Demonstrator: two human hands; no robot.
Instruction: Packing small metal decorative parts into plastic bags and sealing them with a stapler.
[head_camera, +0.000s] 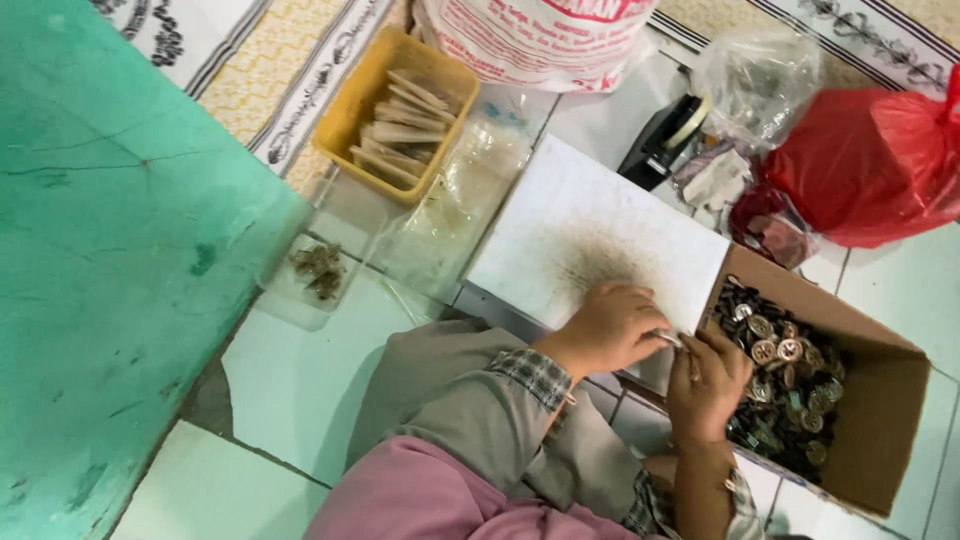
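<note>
Between my two hands sits a small silvery piece (668, 339), too small for me to tell its kind. My left hand (610, 328) has its fingers curled down over the near corner of the white board (590, 240), and its fingertips pinch the piece from one side. My right hand (708, 385) meets it from the other side, fingers bent in and closed on the same piece, so both grips are nearly shut with the piece caught where they touch.

Just right of my right hand, and partly under it, is an open cardboard box (880, 400) full of small round metal bits (790, 380), dark and coppery, heaped loose. The board lies under my left hand and runs away from me, with a brownish dusty smear in its middle.

Beyond the board's far right corner sits a black tape dispenser (662, 135), then a clear bag (755, 80) and a red bag (870, 165), well apart from my hands. Beyond the board's left edge lie clear plastic sleeves (455, 200), and past them a yellow tray (360, 100) holding flat tan packets (405, 130). Farther left, a clear square dish (285, 295) holds a few dark scraps (318, 270). A big white sack (540, 40) with red print stands at the far side.

All of this rests on a pale tiled floor (300, 380); a green surface (110, 250) fills the far left.
</note>
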